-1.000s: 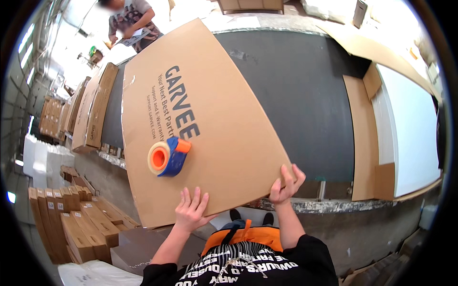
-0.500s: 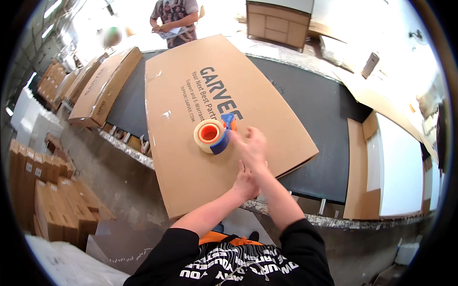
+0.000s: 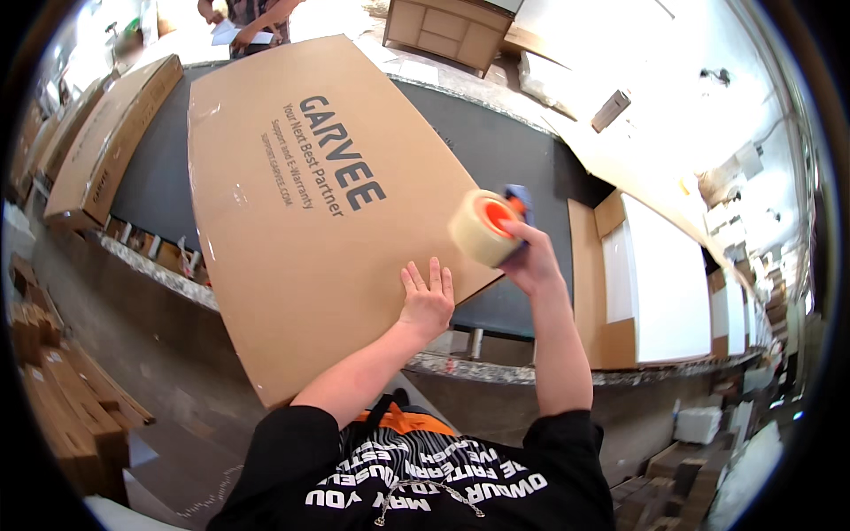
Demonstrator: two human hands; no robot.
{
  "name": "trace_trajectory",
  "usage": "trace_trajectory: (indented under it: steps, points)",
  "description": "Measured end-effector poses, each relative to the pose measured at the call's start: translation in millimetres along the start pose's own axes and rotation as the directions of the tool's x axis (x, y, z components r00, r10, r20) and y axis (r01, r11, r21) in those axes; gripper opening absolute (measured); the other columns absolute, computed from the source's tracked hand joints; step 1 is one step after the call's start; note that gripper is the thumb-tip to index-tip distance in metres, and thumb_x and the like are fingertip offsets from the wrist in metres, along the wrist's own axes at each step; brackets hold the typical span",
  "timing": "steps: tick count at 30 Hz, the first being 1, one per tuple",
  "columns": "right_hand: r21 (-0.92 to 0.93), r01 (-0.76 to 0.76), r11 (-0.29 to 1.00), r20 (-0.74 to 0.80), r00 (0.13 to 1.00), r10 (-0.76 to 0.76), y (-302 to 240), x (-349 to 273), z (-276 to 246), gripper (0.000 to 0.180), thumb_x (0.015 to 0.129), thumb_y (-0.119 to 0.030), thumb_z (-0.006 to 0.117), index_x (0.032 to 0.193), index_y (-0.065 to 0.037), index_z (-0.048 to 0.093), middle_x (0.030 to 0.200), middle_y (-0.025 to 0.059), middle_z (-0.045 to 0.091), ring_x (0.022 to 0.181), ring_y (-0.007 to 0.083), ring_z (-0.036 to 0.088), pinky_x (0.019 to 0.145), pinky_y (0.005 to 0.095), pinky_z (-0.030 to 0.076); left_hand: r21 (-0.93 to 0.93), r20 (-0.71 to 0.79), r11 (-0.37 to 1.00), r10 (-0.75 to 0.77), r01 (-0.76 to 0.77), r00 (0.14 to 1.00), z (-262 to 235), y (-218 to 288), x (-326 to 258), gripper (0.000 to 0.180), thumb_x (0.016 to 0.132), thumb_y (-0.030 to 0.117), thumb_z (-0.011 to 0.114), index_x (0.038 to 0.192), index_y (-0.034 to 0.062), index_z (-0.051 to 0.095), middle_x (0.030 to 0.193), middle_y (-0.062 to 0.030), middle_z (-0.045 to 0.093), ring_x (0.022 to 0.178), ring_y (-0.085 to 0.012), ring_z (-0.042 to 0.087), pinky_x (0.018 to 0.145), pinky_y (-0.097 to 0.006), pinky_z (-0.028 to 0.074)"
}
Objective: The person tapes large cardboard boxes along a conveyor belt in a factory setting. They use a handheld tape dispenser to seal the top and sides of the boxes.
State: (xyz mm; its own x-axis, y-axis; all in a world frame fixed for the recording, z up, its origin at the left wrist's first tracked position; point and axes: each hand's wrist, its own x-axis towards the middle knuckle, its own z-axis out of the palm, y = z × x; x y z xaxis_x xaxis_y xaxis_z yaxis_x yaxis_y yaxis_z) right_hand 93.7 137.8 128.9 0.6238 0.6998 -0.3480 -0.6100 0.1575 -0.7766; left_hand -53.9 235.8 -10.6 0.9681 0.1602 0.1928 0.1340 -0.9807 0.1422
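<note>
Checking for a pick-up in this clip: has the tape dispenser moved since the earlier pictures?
Yes. The tape dispenser, earlier resting near the middle of the large flat cardboard box, is now lifted in the right hand, at the box's right edge.

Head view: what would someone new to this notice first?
The large flat cardboard box fills the middle, lying across the dark table with its near end past the table's edge. The left hand presses flat on its near right corner, while the right hand holds a tape dispenser with an orange core just above that edge.
</note>
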Motion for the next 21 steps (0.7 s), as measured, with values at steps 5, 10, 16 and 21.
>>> trace_trajectory:
  steps: [5,10,16,21]
  points:
    - [-0.853,0.314,0.417,0.017,0.815,-0.579,-37.2,-20.0,-4.5,0.061,0.068,-0.008,0.065,0.128,-0.007,0.057,0.115,0.0127,0.063,0.102,0.0279,0.065,0.091,0.0374,0.051,0.018,0.091,0.997,-0.079,0.078,0.993,8.3,4.8,32.5,0.093,0.075,0.038,0.075,0.145,-0.006,0.033,0.148,-0.0337,0.033,0.122,-0.068,0.037,0.103,-0.071,0.03]
    - [-0.913,0.08,-0.399,0.217,0.926,-0.31,-48.7,30.6,19.4,0.047,0.062,-0.018,0.063,0.108,-0.017,0.073,0.096,0.0168,0.068,0.09,0.0347,0.067,0.084,0.0397,0.054,-0.019,0.093,0.988,-0.148,0.15,0.985,6.6,3.9,35.9,0.112,0.071,0.042,0.079,0.151,-0.0047,0.016,0.152,-0.031,0.026,0.126,-0.0645,0.037,0.108,-0.065,0.03]
    - [-0.857,0.026,-0.515,-0.105,0.969,0.224,-32.5,19.3,-32.0,0.035,0.057,-0.023,0.065,0.089,-0.016,0.076,0.094,0.0174,0.072,0.094,0.0327,0.069,0.084,0.0398,0.056,-0.08,0.126,0.979,-0.179,0.189,0.976,-9.6,12.1,44.7,0.112,0.068,0.035,0.082,0.156,0.0174,0.015,0.16,-0.0183,0.018,0.126,-0.0647,0.036,0.106,-0.065,0.032]
    - [-0.858,0.064,-0.509,-0.032,0.984,0.176,27.7,-16.7,-93.2,0.034,0.063,-0.023,0.063,0.093,-0.015,0.076,0.095,0.0161,0.072,0.095,0.0308,0.07,0.087,0.0394,0.055,0.192,0.547,0.966,-0.253,0.175,0.798,-49.6,35.1,92.3,0.108,0.068,0.023,0.08,0.153,0.0417,0.016,0.164,-0.0046,0.009,0.12,-0.0677,0.039,0.101,-0.074,0.032]
